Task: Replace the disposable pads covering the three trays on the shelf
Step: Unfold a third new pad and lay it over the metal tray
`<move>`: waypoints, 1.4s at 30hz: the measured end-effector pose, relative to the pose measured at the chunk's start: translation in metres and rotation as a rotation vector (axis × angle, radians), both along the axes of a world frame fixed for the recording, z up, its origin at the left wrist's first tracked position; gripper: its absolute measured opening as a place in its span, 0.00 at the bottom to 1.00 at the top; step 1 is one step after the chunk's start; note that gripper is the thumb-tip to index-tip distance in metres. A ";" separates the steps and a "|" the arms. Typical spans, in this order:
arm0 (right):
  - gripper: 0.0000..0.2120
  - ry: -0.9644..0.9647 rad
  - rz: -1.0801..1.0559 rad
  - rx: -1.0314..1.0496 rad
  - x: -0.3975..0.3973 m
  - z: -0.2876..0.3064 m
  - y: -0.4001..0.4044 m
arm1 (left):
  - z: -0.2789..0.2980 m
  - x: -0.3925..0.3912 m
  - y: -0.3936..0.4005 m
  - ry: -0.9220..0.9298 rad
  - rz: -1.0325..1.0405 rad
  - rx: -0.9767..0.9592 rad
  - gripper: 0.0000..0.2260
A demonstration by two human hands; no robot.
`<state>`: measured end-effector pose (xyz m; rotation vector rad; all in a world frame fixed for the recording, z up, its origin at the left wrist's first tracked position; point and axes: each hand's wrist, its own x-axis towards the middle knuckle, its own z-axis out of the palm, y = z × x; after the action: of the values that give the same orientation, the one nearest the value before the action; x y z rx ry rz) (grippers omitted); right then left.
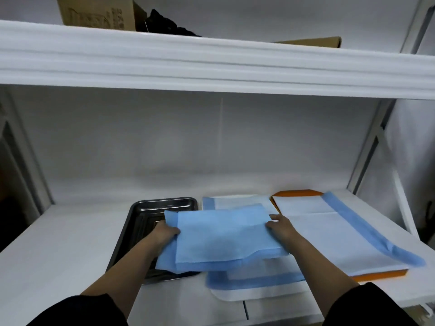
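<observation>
Left hand: grips the left edge of the folded blue pad, fingers curled round it, above the steel tray.
Right hand: pinches the pad's right edge, over the middle tray.
Blue pad: held between both hands, folded in layers, lifted off the shelf and overlapping the steel tray's right side and the middle pad.
Steel tray: bare, uncovered, on the left of the lower shelf.
Step in hand: likely unfolding the pad to lay it over the bare tray.
Doing it well: draw the hands apart evenly, shift left until the pad is centred on the tray, then lower it flat so its edges overhang all round.
Middle tray: hidden under a white pad with a blue border.
Right tray: orange tray under another bordered pad.
In the way: the middle pad's loose near edge lies just beside the steel tray and could be dragged.
Upper shelf: low overhead; carries a cardboard box.
</observation>
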<state>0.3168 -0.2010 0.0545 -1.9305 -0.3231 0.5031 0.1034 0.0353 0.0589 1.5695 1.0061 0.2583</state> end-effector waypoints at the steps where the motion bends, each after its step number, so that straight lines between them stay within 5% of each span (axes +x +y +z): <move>1: 0.15 0.010 0.005 -0.028 0.002 -0.006 0.004 | -0.005 0.002 0.003 -0.002 0.002 -0.024 0.14; 10: 0.15 -0.179 -0.017 -0.087 0.002 -0.053 0.016 | -0.041 0.006 0.006 -0.029 0.088 0.057 0.22; 19: 0.18 -0.261 0.043 -0.359 -0.008 -0.076 0.019 | -0.057 0.004 0.007 -0.010 0.109 0.068 0.25; 27: 0.22 -0.678 0.292 -0.777 -0.038 -0.069 0.027 | -0.051 -0.005 0.003 -0.033 0.056 -0.093 0.16; 32: 0.32 -0.391 0.491 -0.634 -0.075 -0.058 0.066 | -0.040 -0.012 -0.006 -0.074 0.048 -0.005 0.19; 34: 0.36 -0.356 0.557 -0.591 -0.096 -0.054 0.085 | -0.040 -0.011 -0.003 0.048 0.008 0.169 0.28; 37: 0.42 -0.367 0.630 -0.553 -0.124 -0.051 0.108 | -0.044 -0.009 0.002 0.239 -0.100 0.329 0.27; 42: 0.54 -0.394 0.739 -0.604 -0.142 -0.049 0.121 | -0.036 -0.006 -0.004 0.169 -0.197 0.122 0.17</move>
<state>0.1746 -0.0796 0.0057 -2.4690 -1.2875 0.7502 0.0974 0.0313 0.0231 1.8120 0.9711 0.0517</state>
